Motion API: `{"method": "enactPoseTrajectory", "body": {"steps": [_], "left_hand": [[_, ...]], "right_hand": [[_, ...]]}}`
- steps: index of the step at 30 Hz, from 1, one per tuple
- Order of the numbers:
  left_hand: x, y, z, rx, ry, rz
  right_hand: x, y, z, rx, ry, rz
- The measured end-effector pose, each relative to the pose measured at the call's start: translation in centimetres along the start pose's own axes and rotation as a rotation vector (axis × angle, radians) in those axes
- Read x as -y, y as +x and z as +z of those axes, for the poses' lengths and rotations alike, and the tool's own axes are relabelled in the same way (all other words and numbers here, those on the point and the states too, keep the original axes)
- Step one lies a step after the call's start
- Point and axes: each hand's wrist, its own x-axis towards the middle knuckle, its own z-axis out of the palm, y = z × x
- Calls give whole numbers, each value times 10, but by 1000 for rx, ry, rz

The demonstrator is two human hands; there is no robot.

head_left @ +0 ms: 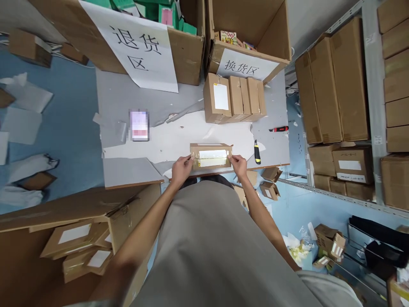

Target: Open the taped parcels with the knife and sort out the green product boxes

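A small brown cardboard box (195, 150) with a white label on its upper face lies at the near edge of the table, in front of my body. At its left end my left hand (182, 169) is closed, thumb and fingers pinching the edge. My right hand (239, 166) pinches the opposite end in the same way. A shiny band, which looks like clear tape, crosses the label. Just right of the box lies a yellow-and-black utility knife (257, 152). Farther right is a red-and-black utility knife (279, 128).
Several small cartons (239, 100) stand in a row behind the box. Two large open cartons, the left one (188, 55) and right one (277, 55), line the table's back. A blurred phone-like item (139, 125) lies left. A big carton (128, 221) holds boxes below left; shelving (377, 106) stands right.
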Motion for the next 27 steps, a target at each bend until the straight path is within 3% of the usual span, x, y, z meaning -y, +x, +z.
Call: {"method": "enactPoseTrajectory", "body": {"steps": [5, 10, 13, 20, 27], "left_hand": [[-6, 12, 12, -81, 38, -94], [8, 16, 12, -138, -291, -238], [22, 11, 13, -149, -309, -289], [19, 2, 29, -48, -243, -242], [1, -6, 30, -96, -237, -208]], "right_hand": [[-6, 24, 2, 57, 64, -7], [-33, 23, -1, 121, 206, 6], [-53, 19, 2, 183, 204, 70], [-74, 27, 10, 418, 224, 26], [-65, 34, -4, 462, 245, -46]]}}
